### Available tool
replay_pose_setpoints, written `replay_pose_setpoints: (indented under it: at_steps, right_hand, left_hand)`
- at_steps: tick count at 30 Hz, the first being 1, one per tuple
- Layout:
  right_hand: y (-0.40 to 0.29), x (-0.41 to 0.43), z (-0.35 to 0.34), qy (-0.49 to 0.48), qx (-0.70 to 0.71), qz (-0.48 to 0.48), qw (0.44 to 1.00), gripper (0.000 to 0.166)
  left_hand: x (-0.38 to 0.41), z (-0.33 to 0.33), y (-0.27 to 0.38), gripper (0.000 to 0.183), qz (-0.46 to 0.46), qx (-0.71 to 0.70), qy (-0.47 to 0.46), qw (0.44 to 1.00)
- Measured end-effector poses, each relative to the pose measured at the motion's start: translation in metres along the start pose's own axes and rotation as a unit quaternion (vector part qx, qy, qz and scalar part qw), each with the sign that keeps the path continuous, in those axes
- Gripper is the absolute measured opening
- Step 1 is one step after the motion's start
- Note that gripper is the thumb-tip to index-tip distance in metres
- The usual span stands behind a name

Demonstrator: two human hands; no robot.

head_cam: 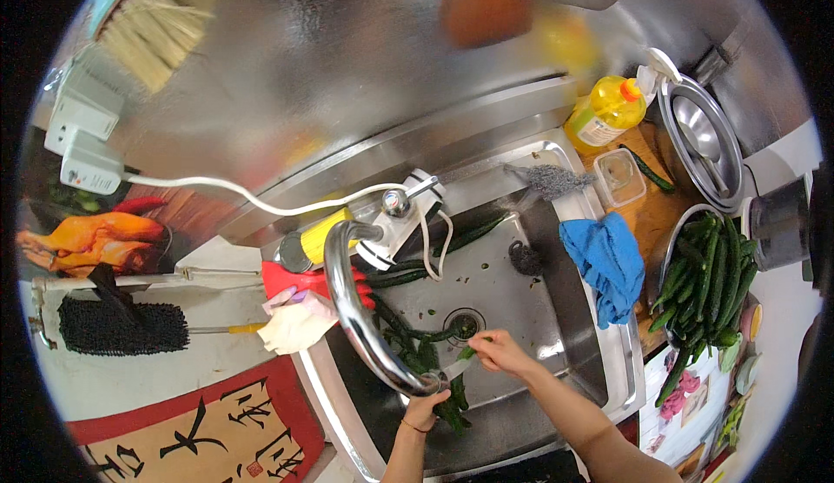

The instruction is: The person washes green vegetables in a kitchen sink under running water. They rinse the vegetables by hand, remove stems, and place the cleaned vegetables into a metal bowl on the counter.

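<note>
My right hand (500,354) pinches a small green piece of cucumber (466,353) between thumb and fingertips, above the steel sink (502,287) near its drain. My left hand (425,410) is below the chrome tap spout (348,300), its fingers partly hidden, and is closed on a dark green cucumber (451,412). A pale, shiny streak lies between the hands; I cannot tell whether it is water or a blade. More cucumbers (407,346) lie along the sink's left side and under the tap. Dark bits surround the drain strainer (464,325).
Right of the sink, a blue cloth (606,265) hangs over the rim. A bowl heaped with cucumbers (707,281), a plastic tub (619,177) and a yellow detergent bottle (604,113) stand beyond. Steel wool (554,180) sits on the back corner; red gloves (293,284) are left.
</note>
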State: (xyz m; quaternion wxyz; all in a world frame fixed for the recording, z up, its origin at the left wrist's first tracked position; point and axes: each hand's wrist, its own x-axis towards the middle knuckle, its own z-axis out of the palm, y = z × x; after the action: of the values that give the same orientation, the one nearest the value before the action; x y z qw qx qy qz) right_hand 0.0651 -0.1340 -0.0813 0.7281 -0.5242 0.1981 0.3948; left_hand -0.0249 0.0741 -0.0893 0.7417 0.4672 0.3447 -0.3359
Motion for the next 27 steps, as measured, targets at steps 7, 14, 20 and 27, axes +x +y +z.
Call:
replay_pose_setpoints:
  at_steps: [7, 14, 20, 27]
  right_hand:
    - [0.013, 0.01, 0.057, 0.162, 0.105, -0.098, 0.976, 0.028]
    - [0.032, 0.037, 0.045, 0.135, 0.061, -0.026, 0.989, 0.05]
    - [0.01, -0.001, 0.086, 0.03, -0.009, 0.038, 0.999, 0.038]
    - [0.028, 0.026, 0.062, 0.144, -0.158, -0.136, 0.967, 0.038]
  left_hand:
    - [-0.022, 0.031, 0.011, 0.036, 0.048, -0.279, -0.117, 0.952]
    - [-0.031, 0.068, 0.015, 0.038, 0.04, -0.15, -0.057, 0.986]
    - [-0.025, 0.037, 0.014, 0.032, -0.023, -0.475, -0.102, 0.874]
    - [-0.044, 0.067, 0.017, 0.029, -0.173, -0.73, -0.207, 0.628]
